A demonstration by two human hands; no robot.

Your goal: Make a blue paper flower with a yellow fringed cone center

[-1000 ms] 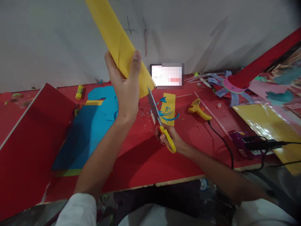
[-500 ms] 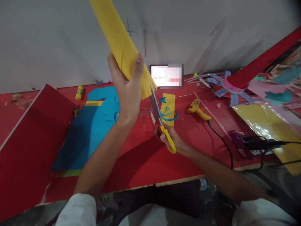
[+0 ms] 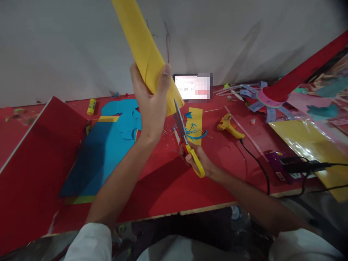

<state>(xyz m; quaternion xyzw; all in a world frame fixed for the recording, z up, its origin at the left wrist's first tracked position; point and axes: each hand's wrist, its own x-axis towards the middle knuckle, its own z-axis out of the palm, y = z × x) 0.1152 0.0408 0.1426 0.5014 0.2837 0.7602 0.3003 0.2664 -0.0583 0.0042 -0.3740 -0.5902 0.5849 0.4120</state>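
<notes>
My left hand [image 3: 150, 105] is wrapped round a yellow rolled paper tube [image 3: 145, 47], thumb pressed on its near side. The tube tilts, its upper end running out of the top of the view. Its lower end shows short slits along the rim. My right hand [image 3: 199, 157] grips yellow-and-red handled scissors [image 3: 181, 123], blades pointing up at the lower rim of the tube. Whether the blade tip touches the paper I cannot tell. Below, a yellow paper strip [image 3: 197, 125] lies with curled blue paper scraps [image 3: 199, 136] on it.
Blue paper sheets [image 3: 95, 156] and blue cut-outs [image 3: 126, 123] lie at left, beside a red board [image 3: 35, 174] and a glue stick [image 3: 91, 107]. A phone [image 3: 187, 85] leans on the wall. Right are a yellow glue gun [image 3: 230, 127] with cord, a purple box [image 3: 278, 165] and a red paper cone [image 3: 304, 74].
My left hand and the yellow tube have shifted slightly to the right. The scissors and my right hand have hardly moved.
</notes>
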